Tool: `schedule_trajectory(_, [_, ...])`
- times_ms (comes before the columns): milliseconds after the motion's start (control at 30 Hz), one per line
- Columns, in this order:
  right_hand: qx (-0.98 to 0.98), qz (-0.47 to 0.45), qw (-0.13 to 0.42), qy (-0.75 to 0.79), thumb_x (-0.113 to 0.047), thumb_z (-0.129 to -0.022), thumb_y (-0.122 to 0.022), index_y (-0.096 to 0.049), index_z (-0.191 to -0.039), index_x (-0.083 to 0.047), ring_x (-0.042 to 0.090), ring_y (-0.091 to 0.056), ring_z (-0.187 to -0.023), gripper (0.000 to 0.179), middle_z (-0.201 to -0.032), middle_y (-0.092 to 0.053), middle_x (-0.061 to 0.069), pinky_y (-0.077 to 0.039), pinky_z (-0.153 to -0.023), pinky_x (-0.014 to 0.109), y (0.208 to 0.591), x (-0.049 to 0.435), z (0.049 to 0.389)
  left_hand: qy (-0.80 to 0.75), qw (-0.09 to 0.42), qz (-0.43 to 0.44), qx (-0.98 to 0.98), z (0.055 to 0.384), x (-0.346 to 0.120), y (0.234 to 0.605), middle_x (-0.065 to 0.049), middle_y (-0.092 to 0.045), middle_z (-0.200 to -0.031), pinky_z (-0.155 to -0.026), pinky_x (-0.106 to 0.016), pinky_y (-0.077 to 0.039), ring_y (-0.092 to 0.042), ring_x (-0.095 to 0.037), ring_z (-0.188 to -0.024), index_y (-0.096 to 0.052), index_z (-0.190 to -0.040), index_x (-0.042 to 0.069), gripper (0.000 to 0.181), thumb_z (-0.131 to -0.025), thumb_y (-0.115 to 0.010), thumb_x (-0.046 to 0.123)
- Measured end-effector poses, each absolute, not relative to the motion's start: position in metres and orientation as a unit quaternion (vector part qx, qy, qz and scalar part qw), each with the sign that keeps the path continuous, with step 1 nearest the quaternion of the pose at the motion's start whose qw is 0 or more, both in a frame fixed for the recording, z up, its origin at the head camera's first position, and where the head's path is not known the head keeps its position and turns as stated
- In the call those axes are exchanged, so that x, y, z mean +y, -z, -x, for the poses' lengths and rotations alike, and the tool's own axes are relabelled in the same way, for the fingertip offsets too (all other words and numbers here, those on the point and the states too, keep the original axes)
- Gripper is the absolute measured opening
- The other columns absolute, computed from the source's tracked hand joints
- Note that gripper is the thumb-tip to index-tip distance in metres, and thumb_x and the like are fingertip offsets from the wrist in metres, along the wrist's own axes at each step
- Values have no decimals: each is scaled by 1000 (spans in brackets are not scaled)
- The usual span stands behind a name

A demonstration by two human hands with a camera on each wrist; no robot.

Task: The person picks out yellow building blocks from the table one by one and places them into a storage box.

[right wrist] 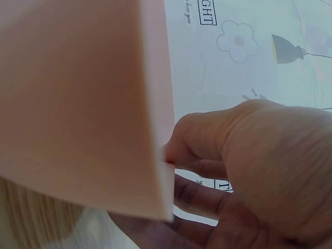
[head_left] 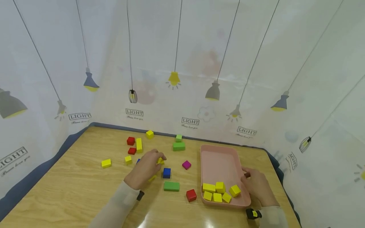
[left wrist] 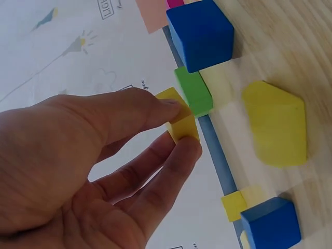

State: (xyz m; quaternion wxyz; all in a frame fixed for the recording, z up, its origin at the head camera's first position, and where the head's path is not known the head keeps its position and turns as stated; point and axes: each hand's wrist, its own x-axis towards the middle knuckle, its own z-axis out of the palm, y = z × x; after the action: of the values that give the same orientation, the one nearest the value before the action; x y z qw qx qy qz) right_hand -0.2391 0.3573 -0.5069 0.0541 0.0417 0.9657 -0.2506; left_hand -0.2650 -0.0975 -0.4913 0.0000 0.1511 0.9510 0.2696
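1. Pale sleeves [head_left: 115, 205] come nearest, soft and matte, each ending near a dark band.
2. Beyond them hangs a white wall covering [head_left: 159, 47], faintly creased and printed with lamps.
3. Below it spreads the bench [head_left: 65, 186], pale wood grain with glossy highlights.
4. On the bench's right side sits a pink tray [head_left: 219, 161], smooth and plastic-looking, round-cornered and low-walled. Its long axis runs away from the person, and small yellow pieces [head_left: 217, 197] cluster at its near end.
5. The right grip [head_left: 256, 185] pinches the tray's right wall, thumb on the rim and fingers beneath.
6. The left grip [head_left: 146, 167] pinches a yellow block [left wrist: 184, 126] between thumb and fingertips, above the bench's middle. As I see it, any move of that block turns on one relation: the tray lies to its right, well apart. The right grip is nearer the tray, but the left has the block.
7. Two green bars [head_left: 171, 186] lie flat, straight-edged and matte, their long axes crosswise.
8. A blue cube [head_left: 166, 173] and a magenta block [head_left: 186, 165] stand between the left grip and the tray; a red cube [head_left: 191, 195] is just beside its wall.
9. The held block shows flat, plain faces; fingers cover too much for me to tell its long axis.
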Motion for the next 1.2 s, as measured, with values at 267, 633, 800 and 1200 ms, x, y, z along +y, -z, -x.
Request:
schedule_trajectory(267, [965, -38, 58, 253, -11, -108, -68, -60, -163, 6, 24, -69, -89, 59, -124, -83, 27, -59, -74, 35, 509, 357, 241, -277, -14, -155, 948, 258, -87, 479, -12, -77, -122, -108, -49, -69, -74, -26, -111, -86, -126, 7, 26, -102, -84, -4])
schedule_trajectory(633, [962, -47, 67, 261, -11, -107, -68, -60, -164, 4, 25, -72, -94, 59, -125, -83, 26, -65, -81, 40, 512, 358, 241, -288, -17, -209, 934, 247, -52, 476, -12, -76, -123, -100, -47, -71, -71, -26, -108, -85, -124, 9, 25, -102, -86, -3])
schedule_trajectory(800, [960, -55, 69, 265, -11, -107, -68, -60, -164, 4, 26, -72, -94, 60, -125, -83, 27, -65, -81, 40, 514, 359, 239, -276, -24, -259, 925, 245, -31, 480, -10, -77, -122, -94, -39, -70, -69, -21, -103, -85, -123, 10, 24, -102, -86, -1])
schedule_trajectory(1200, [963, -52, 66, 258, -11, -108, -68, -59, -165, 4, 25, -73, -95, 59, -126, -83, 26, -66, -82, 40, 509, 360, 243, -253, 8, -283, 925, 233, 18, 469, -6, -77, -129, -103, -31, -69, -73, -18, -115, -85, -128, 13, 24, -106, -84, 5])
